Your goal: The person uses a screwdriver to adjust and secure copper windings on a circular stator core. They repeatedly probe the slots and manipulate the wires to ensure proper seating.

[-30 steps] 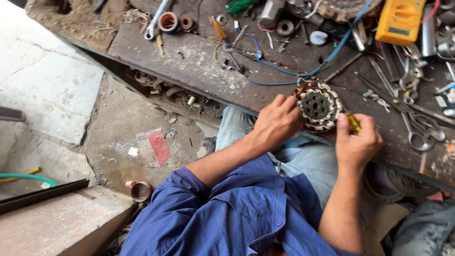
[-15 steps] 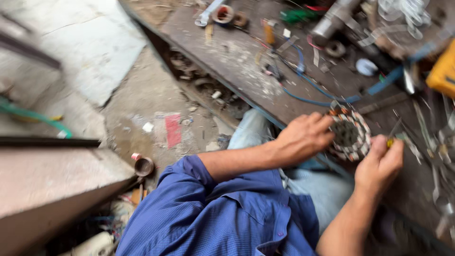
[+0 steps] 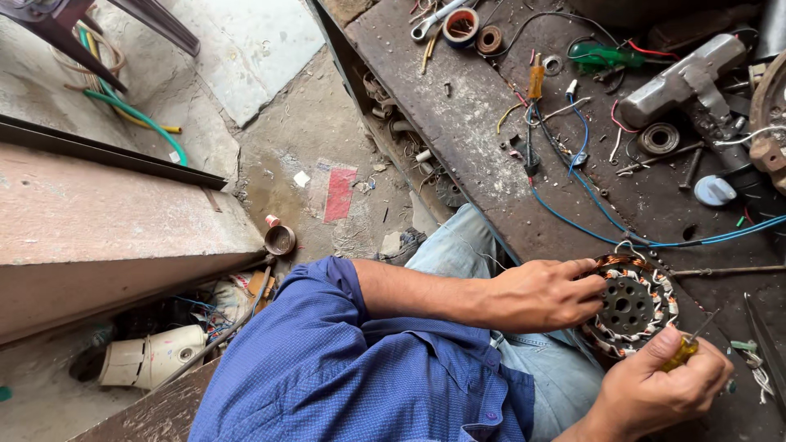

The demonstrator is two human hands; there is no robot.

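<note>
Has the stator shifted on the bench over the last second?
Cannot tell. The camera swung, but the stator sits at the bench edge beside the blue wire as before.

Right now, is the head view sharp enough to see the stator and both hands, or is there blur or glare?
Head view: sharp, no motion blur; even daylight, soft shadows, no glare. The stator with its copper windings reads clearly, as do the left hand on it and the right hand holding a yellow-handled screwdriver. The bench edges lean towards the frame's borders.
</note>
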